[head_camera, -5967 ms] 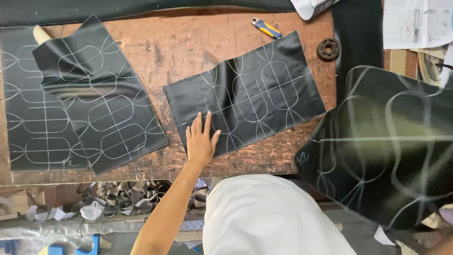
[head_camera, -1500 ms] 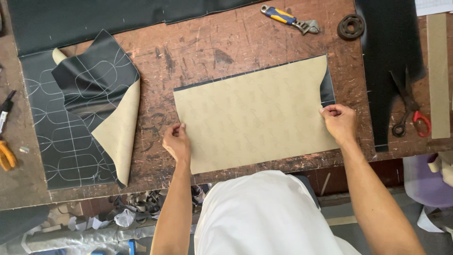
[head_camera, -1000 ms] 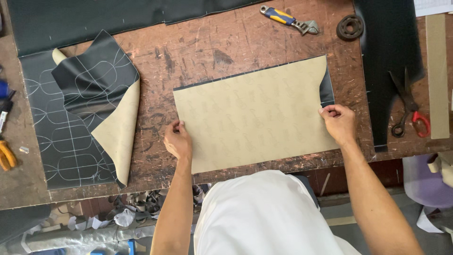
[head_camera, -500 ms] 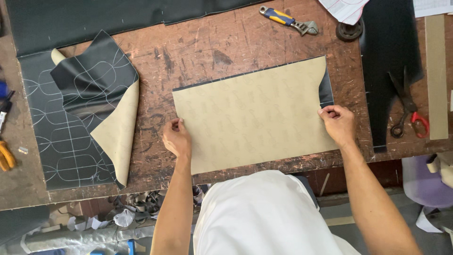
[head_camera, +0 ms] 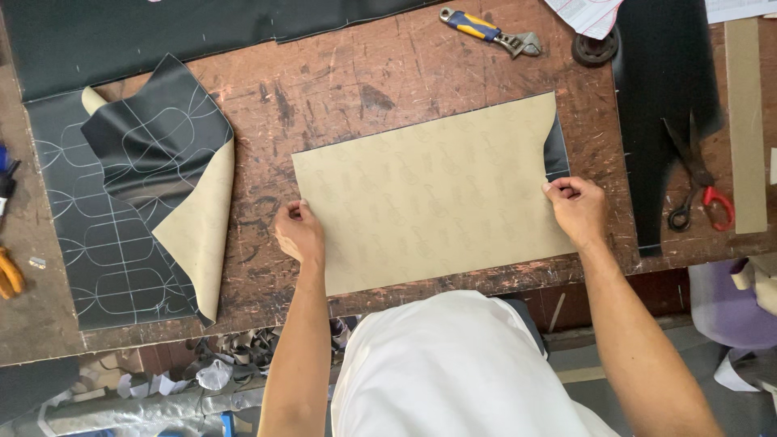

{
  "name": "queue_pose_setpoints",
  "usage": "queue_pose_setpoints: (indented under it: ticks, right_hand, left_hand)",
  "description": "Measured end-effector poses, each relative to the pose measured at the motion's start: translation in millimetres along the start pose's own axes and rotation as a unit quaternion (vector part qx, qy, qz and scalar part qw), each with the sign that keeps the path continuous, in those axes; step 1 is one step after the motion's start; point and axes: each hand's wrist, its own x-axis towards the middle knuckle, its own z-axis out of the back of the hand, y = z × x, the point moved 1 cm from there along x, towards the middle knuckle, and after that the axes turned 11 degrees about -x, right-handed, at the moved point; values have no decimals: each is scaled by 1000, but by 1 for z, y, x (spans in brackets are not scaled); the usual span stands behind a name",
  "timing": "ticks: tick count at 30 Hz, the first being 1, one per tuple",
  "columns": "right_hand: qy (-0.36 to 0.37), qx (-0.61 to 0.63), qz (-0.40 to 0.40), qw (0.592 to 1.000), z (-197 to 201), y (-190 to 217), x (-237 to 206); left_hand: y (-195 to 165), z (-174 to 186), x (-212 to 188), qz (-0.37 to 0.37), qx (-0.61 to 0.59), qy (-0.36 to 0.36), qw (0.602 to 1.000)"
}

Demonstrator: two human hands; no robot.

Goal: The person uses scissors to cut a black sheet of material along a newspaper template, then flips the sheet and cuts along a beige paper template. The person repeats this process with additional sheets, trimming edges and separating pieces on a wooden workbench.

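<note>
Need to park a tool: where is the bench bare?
Bare wood lies between the tan sheet and the wrench, and between the sheet and the folded black piece. The right side is crowded: black strip, scissors.

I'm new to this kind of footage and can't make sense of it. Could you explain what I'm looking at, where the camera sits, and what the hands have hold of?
There is no machine here: a person works with two bare hands. The single camera is worn on the head and looks straight down, so the white clothing at the bottom is the person's own body.

The scratched wooden workbench carries a tan sheet, lying tan side up, with a black face showing at its right edge. The left hand grips its left edge, and the right hand pinches its right edge.

To the left lie black pieces with stitched patterns, one folded back to show a tan underside. At the top is an adjustable wrench with a blue and yellow handle. To the right, scissors with one red handle rest on a black strip.
</note>
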Motion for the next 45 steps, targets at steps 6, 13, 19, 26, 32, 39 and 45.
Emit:
queue_pose_setpoints:
  ticks: [6, 13, 19, 26, 32, 39, 45]
  right_hand:
    - [-1, 14, -18, 1000, -1, 2, 0]
    - [-7, 12, -15, 1000, 0, 8, 0]
    - [-1, 7, -18, 1000, 3, 10, -1]
    - [1, 17, -14, 1000, 3, 10, -1]
    - [-3, 34, 1, 999, 0, 8, 0]
    - [137, 122, -47, 982, 15, -2, 13]
    - [201, 81, -51, 975, 27, -7, 22]
  left_hand:
    - [0, -2, 1, -3, -3, -2, 1000]
    - [-3, -1, 3, 5, 8, 4, 1000]
    - [-3, 0, 5, 8, 9, 13, 1000]
    - [-2, -1, 5, 10, 6, 5, 1000]
    - [-3, -1, 5, 4, 8, -1, 1000]
    - [-2, -1, 6, 15, 16, 6, 1000]
    - [0, -2, 10, 16, 20, 24, 999]
